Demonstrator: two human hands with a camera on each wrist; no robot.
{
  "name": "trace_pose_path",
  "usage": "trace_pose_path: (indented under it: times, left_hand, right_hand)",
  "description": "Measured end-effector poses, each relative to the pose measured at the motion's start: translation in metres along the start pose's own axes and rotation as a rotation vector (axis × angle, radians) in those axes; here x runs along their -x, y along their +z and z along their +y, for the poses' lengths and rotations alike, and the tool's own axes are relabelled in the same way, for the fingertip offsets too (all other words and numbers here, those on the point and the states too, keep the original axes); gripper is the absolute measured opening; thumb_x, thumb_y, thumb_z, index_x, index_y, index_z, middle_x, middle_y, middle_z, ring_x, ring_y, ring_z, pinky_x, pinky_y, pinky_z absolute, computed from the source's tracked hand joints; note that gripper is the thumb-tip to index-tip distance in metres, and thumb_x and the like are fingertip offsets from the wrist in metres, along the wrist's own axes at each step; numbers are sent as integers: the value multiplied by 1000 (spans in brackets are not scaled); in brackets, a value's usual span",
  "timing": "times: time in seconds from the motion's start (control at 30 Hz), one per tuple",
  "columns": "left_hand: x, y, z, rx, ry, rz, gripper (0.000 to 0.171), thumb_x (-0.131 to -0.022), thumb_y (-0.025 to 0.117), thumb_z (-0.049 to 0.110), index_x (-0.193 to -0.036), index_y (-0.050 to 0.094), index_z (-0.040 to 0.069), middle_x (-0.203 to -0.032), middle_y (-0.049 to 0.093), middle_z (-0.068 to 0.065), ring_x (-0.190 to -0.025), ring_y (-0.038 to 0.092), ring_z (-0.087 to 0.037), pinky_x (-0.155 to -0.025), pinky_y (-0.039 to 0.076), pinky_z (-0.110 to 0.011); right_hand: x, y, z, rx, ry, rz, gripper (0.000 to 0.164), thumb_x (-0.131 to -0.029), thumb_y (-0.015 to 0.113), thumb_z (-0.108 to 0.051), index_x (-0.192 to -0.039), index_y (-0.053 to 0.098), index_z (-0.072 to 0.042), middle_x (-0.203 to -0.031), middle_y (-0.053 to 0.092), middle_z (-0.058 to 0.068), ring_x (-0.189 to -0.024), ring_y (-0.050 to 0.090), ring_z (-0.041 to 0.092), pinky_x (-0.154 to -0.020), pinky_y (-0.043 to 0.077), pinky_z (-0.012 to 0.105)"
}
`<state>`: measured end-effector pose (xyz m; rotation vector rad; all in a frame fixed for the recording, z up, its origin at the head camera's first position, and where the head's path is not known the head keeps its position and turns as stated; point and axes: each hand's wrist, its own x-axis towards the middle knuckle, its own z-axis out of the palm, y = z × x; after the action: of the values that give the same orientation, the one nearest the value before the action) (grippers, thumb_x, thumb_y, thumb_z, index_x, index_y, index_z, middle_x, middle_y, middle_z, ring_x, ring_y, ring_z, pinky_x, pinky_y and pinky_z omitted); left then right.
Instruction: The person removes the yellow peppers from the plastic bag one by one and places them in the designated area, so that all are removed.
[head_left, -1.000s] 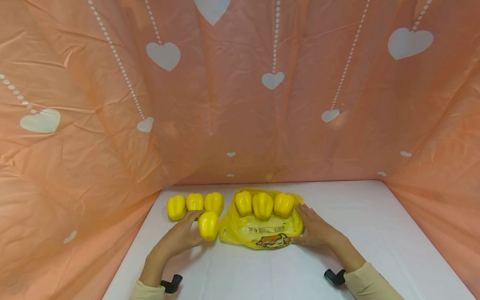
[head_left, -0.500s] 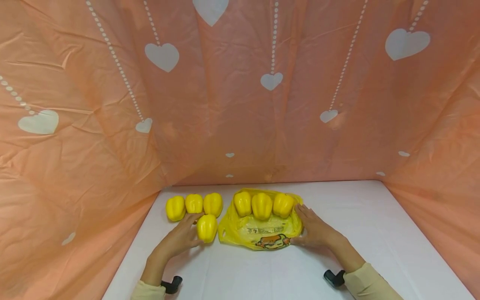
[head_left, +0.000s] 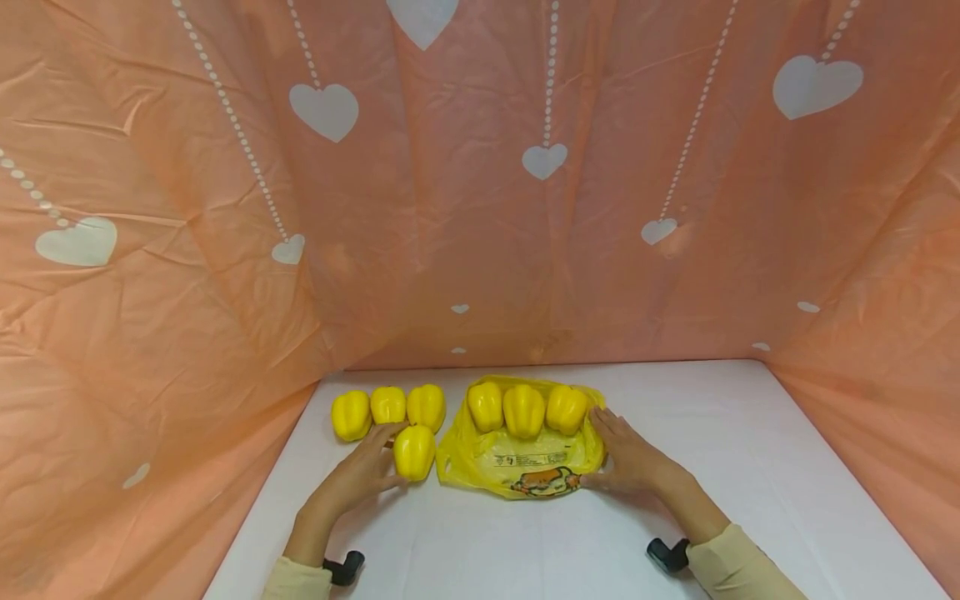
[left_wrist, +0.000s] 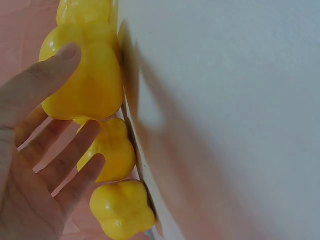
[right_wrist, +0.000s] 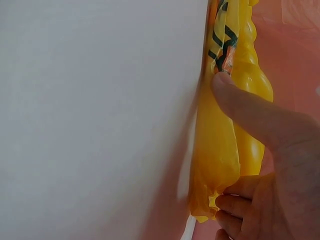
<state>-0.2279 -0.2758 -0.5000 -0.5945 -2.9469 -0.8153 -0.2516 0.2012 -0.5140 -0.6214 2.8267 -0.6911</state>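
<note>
In the head view, my left hand [head_left: 363, 467] holds a yellow bell pepper [head_left: 414, 452] low at the table, thumb on its near side. The left wrist view shows the thumb [left_wrist: 62, 62] across this pepper [left_wrist: 95, 75], index finger behind, other fingers spread. Three more peppers [head_left: 388, 405] stand in a row just behind that hand. A yellow plastic bag [head_left: 480, 475] with a printed cartoon lies flat to the right, bearing three peppers [head_left: 524, 411] along its far side. My right hand [head_left: 630, 454] rests at the bag's right edge, fingers extended, thumb [right_wrist: 227, 85] touching the plastic.
A white-covered table [head_left: 525, 550] lies under everything. Orange-pink sheeting [head_left: 510, 250] printed with white hearts rises behind it and on both sides. Each wrist wears a black camera mount [head_left: 345, 568].
My left hand and its pepper have shifted slightly left and now sit a little nearer the table's front edge. The right hand, bag and other peppers stay in place.
</note>
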Motion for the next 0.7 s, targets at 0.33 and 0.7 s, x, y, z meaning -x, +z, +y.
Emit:
trace_pose_path:
  times: [0.33, 0.7]
  left_hand:
    - [-4, 3, -3, 23, 19, 9, 86, -84, 92, 8, -155, 45, 2, -148, 53, -19, -129, 60, -37, -107, 54, -57]
    - [-2, 4, -1, -17, 50, 22, 88, -81, 94, 8, -154, 45, -1, -146, 52, -22, -129, 59, -40, -108, 52, -60]
  right_hand:
    - [-1, -1, 0, 13, 6, -3, 120, -85, 87, -53, -165, 24, 10, -174, 20, 30, -161, 19, 49, -130, 19, 62]
    - [0, 0, -1, -2, 13, -7, 120, -85, 89, -51, -165, 24, 10, -174, 20, 30, -161, 19, 49, -130, 18, 62]
